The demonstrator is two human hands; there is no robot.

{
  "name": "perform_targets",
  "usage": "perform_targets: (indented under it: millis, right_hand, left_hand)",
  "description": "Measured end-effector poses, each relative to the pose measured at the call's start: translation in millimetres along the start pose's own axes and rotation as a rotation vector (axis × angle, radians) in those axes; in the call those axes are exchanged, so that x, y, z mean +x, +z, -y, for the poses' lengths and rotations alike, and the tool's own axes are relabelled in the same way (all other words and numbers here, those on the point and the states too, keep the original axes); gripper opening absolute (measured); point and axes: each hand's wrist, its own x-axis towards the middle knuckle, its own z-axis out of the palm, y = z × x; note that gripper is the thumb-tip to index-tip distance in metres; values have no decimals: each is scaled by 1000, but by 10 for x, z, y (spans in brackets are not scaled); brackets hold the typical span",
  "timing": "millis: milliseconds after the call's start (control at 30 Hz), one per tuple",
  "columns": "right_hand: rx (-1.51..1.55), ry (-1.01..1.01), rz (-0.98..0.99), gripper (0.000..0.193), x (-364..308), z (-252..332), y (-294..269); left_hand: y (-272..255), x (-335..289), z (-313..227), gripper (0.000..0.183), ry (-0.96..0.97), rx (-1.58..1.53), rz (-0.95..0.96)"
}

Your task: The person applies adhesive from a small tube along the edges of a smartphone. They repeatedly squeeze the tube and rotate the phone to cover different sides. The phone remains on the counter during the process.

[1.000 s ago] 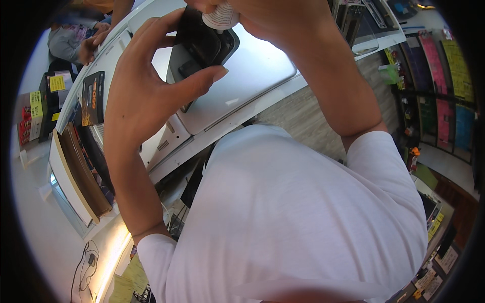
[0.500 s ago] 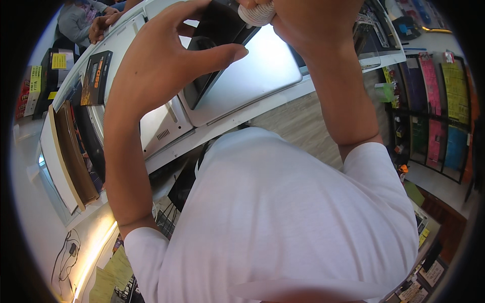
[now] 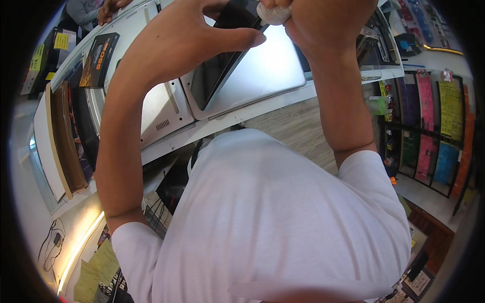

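Note:
My left hand (image 3: 187, 43) is closed around the edge of a black glossy flat panel (image 3: 214, 78), its thumb across the front and the other fingers partly out of sight. The panel is tilted, with its lower corner over a silver laptop-like lid (image 3: 278, 68) on the white counter. At the upper edge of the view my right hand (image 3: 328, 22) grips a white ribbed round piece (image 3: 274, 15), like a cap or a handle end, close to the panel's right edge. The rest of that piece is hidden by the hand and cut off by the view.
A silver laptop underside (image 3: 169, 108) lies left of the panel. Further left is a black box with orange lettering (image 3: 100, 60). Another person's hand (image 3: 110, 10) rests at the far counter edge. A rack of colourful packets (image 3: 429, 126) stands at right.
The view has shifted slightly. Both hands appear a little further right and up, with the panel and the white ribbed piece still in them.

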Motion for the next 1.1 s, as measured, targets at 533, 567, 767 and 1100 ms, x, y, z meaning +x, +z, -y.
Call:
perform_targets:
  millis: [533, 567, 767, 1100]
  right_hand:
    - [-310, 475, -11, 55, -316, 21, -649]
    - [-291, 500, 35, 66, -398, -57, -633]
    - [-366, 668, 0, 85, -548, -285, -506]
    - [-293, 645, -47, 72, -525, -423, -425]
  left_hand:
    - [-48, 565, 1067, 84, 747, 224, -345]
    - [-66, 558, 1081, 81, 777, 171, -296]
    - [-110, 562, 1118, 79, 767, 79, -229]
    - [-166, 586, 1106, 83, 711, 95, -134]
